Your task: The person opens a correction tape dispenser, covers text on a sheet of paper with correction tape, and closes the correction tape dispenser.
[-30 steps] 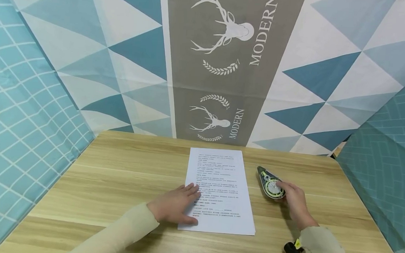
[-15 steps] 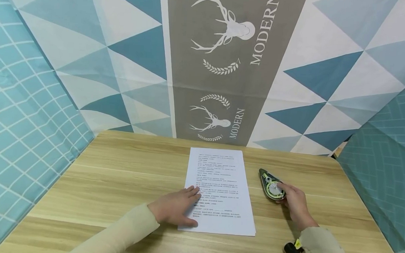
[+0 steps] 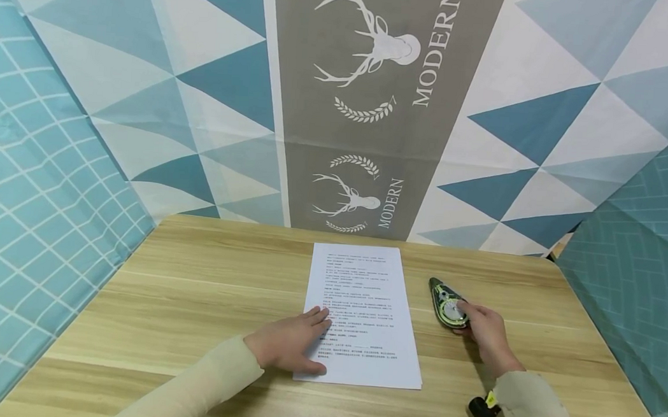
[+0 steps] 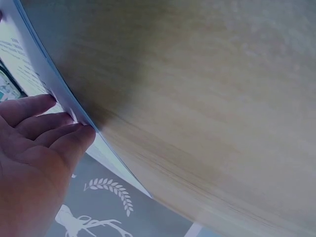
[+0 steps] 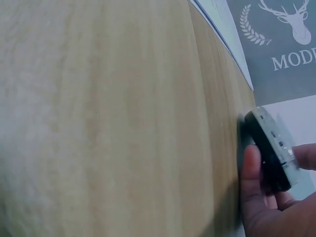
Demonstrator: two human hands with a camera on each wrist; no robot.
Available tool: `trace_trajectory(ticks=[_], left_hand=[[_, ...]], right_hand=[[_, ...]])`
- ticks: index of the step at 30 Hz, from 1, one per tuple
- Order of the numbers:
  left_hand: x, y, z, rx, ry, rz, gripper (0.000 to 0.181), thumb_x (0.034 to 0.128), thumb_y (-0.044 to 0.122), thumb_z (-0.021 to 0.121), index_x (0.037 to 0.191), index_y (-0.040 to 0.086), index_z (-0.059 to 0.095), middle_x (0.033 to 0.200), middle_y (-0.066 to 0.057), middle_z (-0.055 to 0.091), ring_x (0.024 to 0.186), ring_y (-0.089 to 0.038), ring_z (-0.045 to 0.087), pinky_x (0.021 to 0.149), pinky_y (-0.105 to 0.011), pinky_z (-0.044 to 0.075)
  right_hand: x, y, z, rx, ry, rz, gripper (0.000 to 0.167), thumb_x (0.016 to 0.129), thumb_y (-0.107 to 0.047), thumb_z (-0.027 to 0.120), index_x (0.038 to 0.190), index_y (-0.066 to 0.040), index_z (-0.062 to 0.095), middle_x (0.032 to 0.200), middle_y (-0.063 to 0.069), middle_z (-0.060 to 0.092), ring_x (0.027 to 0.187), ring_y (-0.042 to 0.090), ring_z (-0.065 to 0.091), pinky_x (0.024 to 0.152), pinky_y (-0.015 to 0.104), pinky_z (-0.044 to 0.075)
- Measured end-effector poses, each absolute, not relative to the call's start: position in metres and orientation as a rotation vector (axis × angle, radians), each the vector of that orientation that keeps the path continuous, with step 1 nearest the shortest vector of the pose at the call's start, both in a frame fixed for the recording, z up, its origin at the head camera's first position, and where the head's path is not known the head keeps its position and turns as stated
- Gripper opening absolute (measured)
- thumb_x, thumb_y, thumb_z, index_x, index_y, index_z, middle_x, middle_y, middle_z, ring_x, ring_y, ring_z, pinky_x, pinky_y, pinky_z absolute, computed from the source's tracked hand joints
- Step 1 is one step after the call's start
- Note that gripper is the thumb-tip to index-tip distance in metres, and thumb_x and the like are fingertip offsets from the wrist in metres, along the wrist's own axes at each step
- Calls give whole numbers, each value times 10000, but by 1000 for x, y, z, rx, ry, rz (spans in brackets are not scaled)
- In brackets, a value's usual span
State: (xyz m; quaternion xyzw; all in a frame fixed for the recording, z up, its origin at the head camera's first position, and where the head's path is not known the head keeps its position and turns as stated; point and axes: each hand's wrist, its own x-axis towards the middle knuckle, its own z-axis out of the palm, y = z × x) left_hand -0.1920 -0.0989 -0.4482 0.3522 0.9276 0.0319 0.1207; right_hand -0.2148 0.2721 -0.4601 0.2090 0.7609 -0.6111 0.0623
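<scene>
A stack of printed paper sheets [image 3: 358, 286] lies in the middle of the table. My left hand [image 3: 290, 341] rests on its lower left part with the fingers stretched out; the left wrist view shows the fingertips [image 4: 86, 133] at the sheets' edge. To the right of the paper, my right hand [image 3: 488, 336] grips a teardrop-shaped correction tape [image 3: 447, 305] by its rounded end. Its body is dark and green with a pale round disc, and the narrow tip points away from me. In the right wrist view the thumb and fingers pinch the correction tape [image 5: 271, 148] from both sides.
The wooden table [image 3: 191, 289] meets a patterned cloth [image 3: 350, 139] at its back edge. Blue cloths hang at the left and right. A small black device with a yellow tag [image 3: 484, 410] sits by my right wrist.
The correction tape has shifted slightly to the right and turned a little in my right hand. My left hand and the paper stay about where they were.
</scene>
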Motion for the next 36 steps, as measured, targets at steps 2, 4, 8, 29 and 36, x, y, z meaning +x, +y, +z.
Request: trace_trajectory(ticks=[2, 4, 8, 29, 36], left_hand=[[-192, -99, -448, 1031, 2711, 98, 857, 789, 597, 606, 1402, 33, 407, 1501, -150, 333, 1399, -295, 305, 1141, -362, 306], [-192, -99, -449, 1032, 2713, 101, 856, 788, 595, 606, 1402, 33, 407, 1501, -150, 333, 1399, -295, 305, 1140, -363, 307], [-192, -100, -449, 1028, 2716, 99, 855, 789, 596, 606, 1403, 34, 408, 1502, -149, 332, 1400, -294, 305, 1140, -366, 308], [-191, -103, -446, 1025, 2709, 134, 837, 801, 560, 619, 1399, 14, 406, 1503, -159, 328, 1403, -300, 297, 1143, -375, 302], [-192, -103, -447, 1024, 2707, 125, 848, 801, 576, 607, 1409, 25, 396, 1512, -148, 313, 1410, -289, 284, 1149, -365, 291]], right_hand=[[-214, 272, -459, 634, 2329, -1804, 617, 960, -297, 463, 1358, 158, 337, 1192, 237, 491, 697, 10, 597, 690, 208, 570], [-215, 272, -458, 637, 2357, -1761, 612, 962, -293, 456, 1348, 168, 345, 1181, 260, 504, 676, 22, 614, 682, 219, 574], [-214, 274, -455, 643, 2429, -1640, 623, 959, -331, 460, 1333, 159, 376, 1087, 221, 562, 651, 56, 619, 641, 241, 572], [-217, 277, -455, 641, 2545, -1443, 581, 949, -366, 478, 1299, 97, 449, 959, 126, 588, 630, 102, 566, 562, 240, 529], [-216, 277, -454, 609, 2561, -1468, 590, 943, -355, 504, 1320, 87, 403, 1035, 162, 589, 638, 99, 561, 568, 240, 530]])
